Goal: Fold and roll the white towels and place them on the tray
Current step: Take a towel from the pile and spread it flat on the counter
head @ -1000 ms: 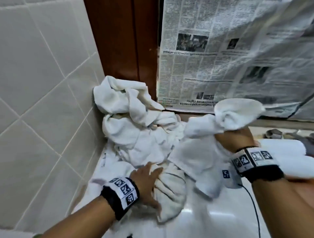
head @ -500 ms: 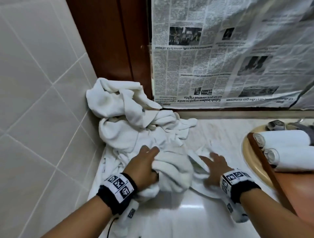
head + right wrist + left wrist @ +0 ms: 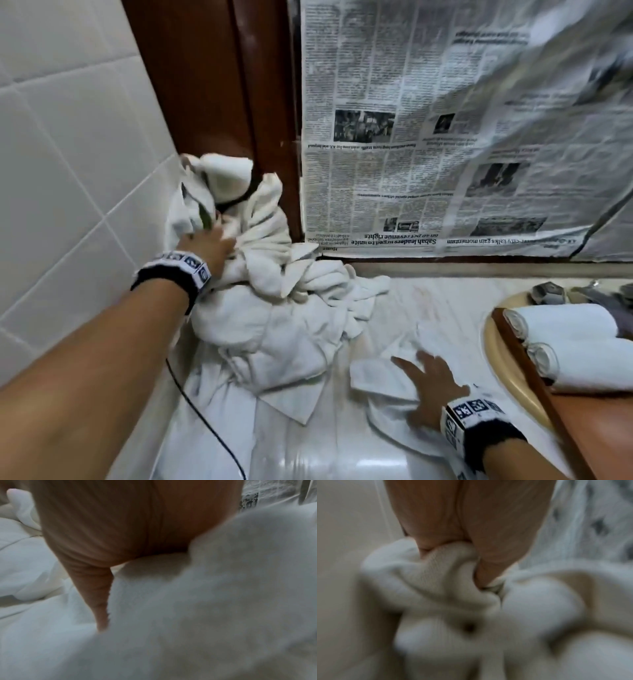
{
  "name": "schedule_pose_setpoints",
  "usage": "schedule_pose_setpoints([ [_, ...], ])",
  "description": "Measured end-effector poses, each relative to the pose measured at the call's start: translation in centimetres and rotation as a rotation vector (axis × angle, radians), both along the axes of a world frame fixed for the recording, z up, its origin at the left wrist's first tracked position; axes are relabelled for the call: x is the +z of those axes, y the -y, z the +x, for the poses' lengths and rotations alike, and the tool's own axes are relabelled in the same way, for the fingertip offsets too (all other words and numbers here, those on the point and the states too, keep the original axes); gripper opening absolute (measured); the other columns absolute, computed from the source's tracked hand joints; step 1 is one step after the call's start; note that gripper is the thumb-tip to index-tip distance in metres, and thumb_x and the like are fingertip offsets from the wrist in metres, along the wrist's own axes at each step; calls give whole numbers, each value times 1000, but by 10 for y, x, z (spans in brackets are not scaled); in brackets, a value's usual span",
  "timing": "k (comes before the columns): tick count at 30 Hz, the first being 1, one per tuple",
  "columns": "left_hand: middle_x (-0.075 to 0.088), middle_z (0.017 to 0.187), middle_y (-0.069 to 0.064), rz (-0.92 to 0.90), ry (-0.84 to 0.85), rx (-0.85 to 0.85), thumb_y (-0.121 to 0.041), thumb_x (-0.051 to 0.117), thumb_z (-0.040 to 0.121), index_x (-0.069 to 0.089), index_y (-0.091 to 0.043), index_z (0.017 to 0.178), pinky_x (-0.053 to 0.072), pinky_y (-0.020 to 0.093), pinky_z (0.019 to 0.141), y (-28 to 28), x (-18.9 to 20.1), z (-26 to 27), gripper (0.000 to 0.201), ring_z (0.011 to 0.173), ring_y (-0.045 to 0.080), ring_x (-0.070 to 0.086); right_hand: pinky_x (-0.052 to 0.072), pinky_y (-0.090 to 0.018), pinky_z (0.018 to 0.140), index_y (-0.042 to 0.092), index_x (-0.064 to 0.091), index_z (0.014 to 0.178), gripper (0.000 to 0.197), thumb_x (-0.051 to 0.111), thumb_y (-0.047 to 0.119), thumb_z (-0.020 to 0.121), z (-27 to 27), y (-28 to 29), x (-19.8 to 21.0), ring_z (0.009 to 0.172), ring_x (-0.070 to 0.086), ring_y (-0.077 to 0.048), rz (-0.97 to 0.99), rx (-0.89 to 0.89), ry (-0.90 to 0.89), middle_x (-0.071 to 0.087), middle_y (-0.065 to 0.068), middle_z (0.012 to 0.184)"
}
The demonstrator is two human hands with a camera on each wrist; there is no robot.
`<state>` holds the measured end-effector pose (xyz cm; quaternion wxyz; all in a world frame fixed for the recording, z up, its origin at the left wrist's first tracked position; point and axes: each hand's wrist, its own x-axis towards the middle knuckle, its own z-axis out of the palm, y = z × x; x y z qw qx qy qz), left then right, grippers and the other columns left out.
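Towels: heap, one loose, two rolled

Towel heap lies left of the tray; left hand grips its top. Loose towel lies between heap and tray, under the flat, spread right hand. Two rolls rest on the tray.

Soft indoor light is falling evenly across the head view, glaring off the glossy counter near the bottom. Wide-angle distortion is bending the tile lines and the newspaper, which is smearing at upper right. Both wrist views are dimmer and blurring heavily.
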<state>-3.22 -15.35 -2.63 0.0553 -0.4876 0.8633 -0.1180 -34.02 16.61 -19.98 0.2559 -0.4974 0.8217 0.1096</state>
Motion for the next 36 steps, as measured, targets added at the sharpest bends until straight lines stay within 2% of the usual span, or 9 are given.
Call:
schedule_pose_setpoints([
  [4,51,139,16,263,-134,112,-64,38,79,37,-25,143,44,49,101,12,-62,7,75,122,38,53,18,-67,113,58,-1,147,106,74,53,73,-1,2,-1,150,-9,-31,-43,6,6,-12,4,163],
  [10,54,136,22,328,-490,46,-72,40,67,50,-13,137,43,45,100,1,-60,15,93,121,39,53,14,-70,112,60,-4,144,105,71,51,72,-3,3,-9,150,-15,-25,-29,-17,16,-15,7,162],
  [13,44,141,26,178,-693,190,-37,47,76,45,-6,139,36,54,107,-37,-68,15,70,128,46,44,14,-71,111,58,-5,145,109,72,55,68,-6,-2,-9,150,-12,-23,-71,-2,40,-12,9,162],
  [15,43,137,30,-32,-776,195,-22,45,69,45,0,135,30,53,109,-97,-76,3,70,126,48,41,15,-69,111,52,-5,149,117,76,59,66,-7,-6,-8,150,-8,-21,-96,0,71,-8,9,162],
  [18,44,133,20,-34,-762,-35,-23,52,70,49,-8,132,37,51,105,-197,-112,-18,64,121,43,44,15,-65,115,45,-2,153,122,81,56,64,-1,-20,-10,150,0,-16,-180,-3,154,1,8,163],
  [22,23,157,7,585,-511,-302,-51,60,79,17,-33,153,27,41,118,-309,-171,-44,87,143,26,25,11,-60,117,39,6,154,117,82,32,65,10,-63,-15,149,13,-14,-273,-38,390,9,11,162],
  [24,15,160,2,678,-382,-276,-65,58,72,8,-42,152,23,36,119,-362,-197,-60,96,146,23,19,11,-57,118,35,12,154,113,79,25,64,11,-91,-14,148,17,-16,-308,-42,511,15,9,161],
  [29,47,140,13,517,-639,-67,-38,60,81,50,-24,138,44,41,101,-453,-222,-75,59,117,37,52,24,-52,116,26,27,151,98,70,29,63,6,-159,-30,144,29,-21,-417,89,614,28,2,156],
  [36,60,119,5,590,-752,-196,-8,75,76,63,-18,127,41,22,98,-535,-220,-46,53,111,21,58,26,-36,118,22,29,152,63,58,28,97,25,-269,-23,143,33,-22,-467,169,498,30,-3,158],
])
